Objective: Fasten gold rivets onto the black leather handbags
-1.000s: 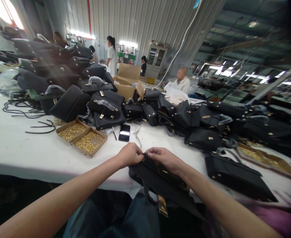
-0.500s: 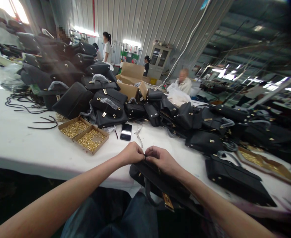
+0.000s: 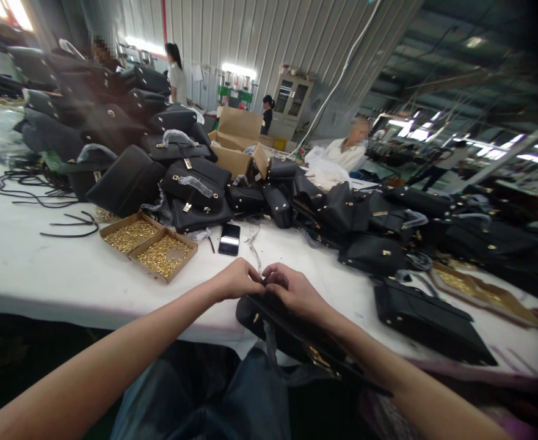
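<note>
**Both hands pinched at bag's top edge**

Left hand [image 3: 237, 280] & right hand [image 3: 291, 290] meet fingertip to fingertip on the black bag [image 3: 278, 327] at the near bench [image 3: 44, 269] edge, half hanging over the lap. Both closed in a pinch on sth small at the bag's rim; can't tell what, too small. Gold clasp shows low on the bag, so some hardware looks fitted already; the bit at the rim seems in progress. Two trays of gold parts [image 3: 148, 245] sit to the left, phone [image 3: 229, 238] beyond the hands. Big pile of bags [image 3: 195, 189] behind, one flat bag [image 3: 428, 321] to the right: prob. lots left to do.
</note>
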The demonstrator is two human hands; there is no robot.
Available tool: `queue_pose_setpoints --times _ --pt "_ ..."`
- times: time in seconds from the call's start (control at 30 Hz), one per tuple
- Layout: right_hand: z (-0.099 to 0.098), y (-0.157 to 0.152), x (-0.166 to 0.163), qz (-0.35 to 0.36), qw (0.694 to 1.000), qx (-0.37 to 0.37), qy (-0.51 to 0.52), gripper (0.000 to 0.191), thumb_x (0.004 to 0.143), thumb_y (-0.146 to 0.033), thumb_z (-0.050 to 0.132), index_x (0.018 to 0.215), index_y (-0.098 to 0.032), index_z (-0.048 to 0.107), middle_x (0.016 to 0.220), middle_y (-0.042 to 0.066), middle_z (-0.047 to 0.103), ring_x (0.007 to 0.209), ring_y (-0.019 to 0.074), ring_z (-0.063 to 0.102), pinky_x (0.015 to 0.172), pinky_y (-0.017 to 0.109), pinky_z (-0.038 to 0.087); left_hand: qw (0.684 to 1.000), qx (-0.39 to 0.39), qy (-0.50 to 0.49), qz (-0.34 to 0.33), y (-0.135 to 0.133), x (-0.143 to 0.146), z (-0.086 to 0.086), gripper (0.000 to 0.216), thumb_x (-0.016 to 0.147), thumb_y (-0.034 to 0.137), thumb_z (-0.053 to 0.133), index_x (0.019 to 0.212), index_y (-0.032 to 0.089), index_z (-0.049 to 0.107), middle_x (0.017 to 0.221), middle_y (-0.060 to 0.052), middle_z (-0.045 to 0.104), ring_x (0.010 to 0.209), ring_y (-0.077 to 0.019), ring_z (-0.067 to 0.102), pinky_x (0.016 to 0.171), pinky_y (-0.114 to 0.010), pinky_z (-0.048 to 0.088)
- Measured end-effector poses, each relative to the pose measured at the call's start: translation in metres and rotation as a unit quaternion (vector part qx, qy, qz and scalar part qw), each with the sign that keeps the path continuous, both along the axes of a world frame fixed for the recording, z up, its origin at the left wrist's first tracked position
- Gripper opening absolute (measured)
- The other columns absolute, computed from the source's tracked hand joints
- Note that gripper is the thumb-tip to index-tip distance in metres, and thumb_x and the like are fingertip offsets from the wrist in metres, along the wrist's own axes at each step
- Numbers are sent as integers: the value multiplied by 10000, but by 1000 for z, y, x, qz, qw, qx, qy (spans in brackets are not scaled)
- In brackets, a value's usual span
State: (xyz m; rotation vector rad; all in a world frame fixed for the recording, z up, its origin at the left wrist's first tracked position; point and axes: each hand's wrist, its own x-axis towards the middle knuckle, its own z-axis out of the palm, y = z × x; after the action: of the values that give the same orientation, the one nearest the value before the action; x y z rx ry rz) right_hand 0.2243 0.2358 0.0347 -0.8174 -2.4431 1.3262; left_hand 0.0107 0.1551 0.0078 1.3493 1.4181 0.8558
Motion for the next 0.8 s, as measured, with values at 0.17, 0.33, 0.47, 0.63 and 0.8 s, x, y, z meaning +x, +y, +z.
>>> queue_pose_setpoints --times 0.17,0.33,0.47,0.63,0.8 --pt "-3 2 2 -2 1000 -18 14 274 961 -181 632 1229 -239 651 1000 -10 761 945 176 702 884 319 497 998 4 59 34 2 12 14 256 680 296 745 797 89 842 553 0 517 544 -115 420 479 -266 251" --pt "-15 10 10 -42 989 -137 46 406 839 -243 787 1219 -181 657 1132 69 766 1086 231 730 993 374 554 995 3 78 62 7 16 16 200 661 253 749 764 105 836 583 -24 617 572 -134 518 499 -262 308" --pt "-19 13 14 -89 986 -138 39 394 776 -275 834 1139 -169 722 1118 78 776 1050 247 742 988 391 575 994 5 85 65 12 18 15 195 649 224 741 772 106 837 612 -34 656 603 -148 554 508 -258 328" --pt "-15 10 11 -73 992 -98 26 295 808 -251 777 1089 -161 771 1043 63 786 955 233 748 877 343 584 996 -8 68 58 7 15 18 221 663 232 735 804 99 841 592 -23 616 566 -134 511 491 -249 310" --pt "-18 10 6 -49 990 -123 45 314 784 -216 751 1089 -156 712 1008 58 768 915 206 732 851 324 583 998 -23 25 58 0 11 15 281 662 259 762 866 84 846 576 -17 583 533 -122 466 486 -240 283"
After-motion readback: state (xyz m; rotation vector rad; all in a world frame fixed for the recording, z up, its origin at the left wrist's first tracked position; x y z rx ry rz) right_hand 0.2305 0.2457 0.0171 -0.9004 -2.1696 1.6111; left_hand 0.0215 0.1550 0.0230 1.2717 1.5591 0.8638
